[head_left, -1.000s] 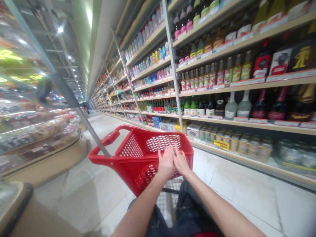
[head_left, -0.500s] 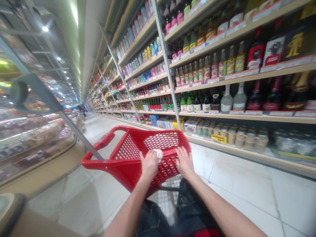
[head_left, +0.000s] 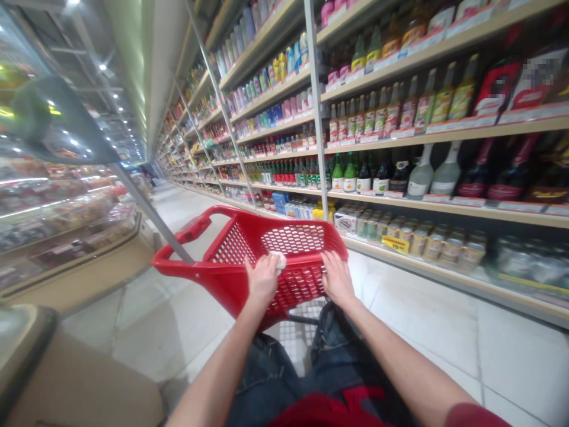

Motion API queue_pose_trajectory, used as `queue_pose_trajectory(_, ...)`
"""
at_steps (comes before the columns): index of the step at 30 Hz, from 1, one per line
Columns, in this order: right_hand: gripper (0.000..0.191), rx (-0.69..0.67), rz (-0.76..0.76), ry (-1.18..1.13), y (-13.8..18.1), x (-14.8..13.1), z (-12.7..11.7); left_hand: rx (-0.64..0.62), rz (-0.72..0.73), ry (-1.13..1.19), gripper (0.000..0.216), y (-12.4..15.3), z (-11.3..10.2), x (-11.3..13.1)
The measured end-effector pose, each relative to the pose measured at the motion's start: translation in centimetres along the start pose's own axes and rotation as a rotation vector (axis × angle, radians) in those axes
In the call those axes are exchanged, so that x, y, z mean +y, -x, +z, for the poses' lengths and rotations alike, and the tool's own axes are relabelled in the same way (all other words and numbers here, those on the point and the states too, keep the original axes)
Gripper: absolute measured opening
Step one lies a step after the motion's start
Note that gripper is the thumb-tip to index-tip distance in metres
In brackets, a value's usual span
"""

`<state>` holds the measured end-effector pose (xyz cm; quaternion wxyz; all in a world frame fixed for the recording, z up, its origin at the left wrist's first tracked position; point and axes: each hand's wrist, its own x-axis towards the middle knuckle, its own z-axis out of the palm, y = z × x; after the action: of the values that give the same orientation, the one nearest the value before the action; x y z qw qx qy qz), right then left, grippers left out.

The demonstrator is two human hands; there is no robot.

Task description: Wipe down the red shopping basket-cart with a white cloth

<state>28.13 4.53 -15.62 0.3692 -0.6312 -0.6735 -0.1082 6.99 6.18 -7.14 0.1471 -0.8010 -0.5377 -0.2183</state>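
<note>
In front of my knees stands a red plastic shopping cart (head_left: pixel 222 270) with perforated walls, its side rim toward me. My left hand (head_left: pixel 263 276) rests on that near rim, fingers closed round a small crumpled white wipe (head_left: pixel 280 260); whether it is cloth or paper I cannot tell. Farther right, my right hand (head_left: pixel 336 277) has its fingers hooked over the same rim near the corner. What I see of the basket's inside shows only red mesh walls; its floor is mostly hidden.
Along the right, long shelves (head_left: pixel 427 209) carry several rows of bottles and cans. A yellow price tag (head_left: pixel 395 244) hangs at the lowest shelf. A metal post (head_left: pixel 146 204) rises behind the cart, with display cases (head_left: pixel 71 249) at left. Pale floor tiles (head_left: pixel 427 332) lie underfoot.
The cart and both hands sit slightly higher in view, and the shelves have shifted right. My left hand still holds the white wipe; both hands stay on the cart's rim.
</note>
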Motion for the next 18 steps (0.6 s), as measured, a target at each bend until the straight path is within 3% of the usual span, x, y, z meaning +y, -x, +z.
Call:
queue_pose_trajectory(3, 0.057, 0.015, 0.032, -0.014, -0.1, -0.4, 0.4, 0.078, -0.112, -0.130, 0.036, 0.9, -1.5, -4.0)
queue_pose_trajectory(5, 0.057, 0.037, 0.065, -0.022, -0.1, -0.7, 0.6, 0.099, -0.150, -0.169, 0.038, 1.2, -1.9, -4.8)
queue_pose_trajectory(13, 0.058, 0.056, 0.030, 0.004, 0.4, -0.4, 0.5, 0.046, 0.030, -0.023, 0.038, 0.5, 1.4, 2.1)
queue_pose_trajectory(15, 0.059, 0.054, 0.012, 0.014, 0.5, -0.1, 0.5, 0.046, 0.033, -0.020, 0.038, 0.6, 1.2, 1.8)
queue_pose_trajectory(18, 0.060, 0.058, 0.013, 0.019, 0.5, -0.2, 0.5, 0.052, -0.033, -0.062, 0.038, 1.1, -0.6, -1.4)
